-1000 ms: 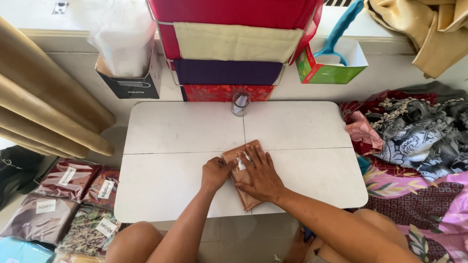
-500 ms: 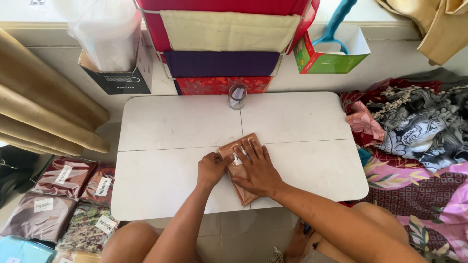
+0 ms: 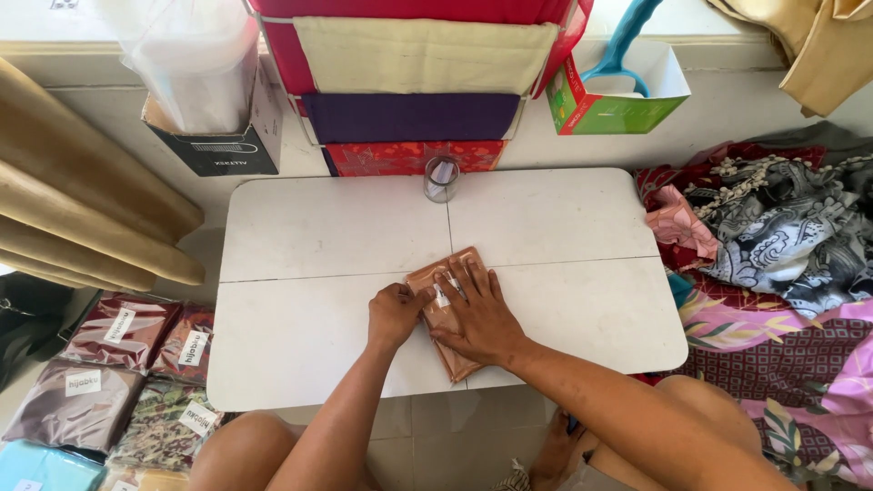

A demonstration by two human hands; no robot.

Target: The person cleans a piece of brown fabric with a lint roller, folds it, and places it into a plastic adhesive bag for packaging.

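We see both forearms reaching up from the bottom edge onto the white folding table [image 3: 318, 236]. The right hand [image 3: 477, 314] lies flat, fingers spread and pointing away from us, its grip released as the palm presses down on a brown packet [image 3: 459, 364] wrapped in clear film. The left hand [image 3: 394, 314] is curled at the packet's left edge, knuckles up; its grip looks clenched on that edge, though we cannot tell how much it pinches. The packet rests near the table's front middle, tilted, one corner reaching the front edge. Well apart from it, at the back of the table, stands a small clear glass [image 3: 442, 179]. Wrapped cloth packs [image 3: 118, 364] lie on the floor to the left, and patterned fabrics [image 3: 782, 227] pile up on the right.
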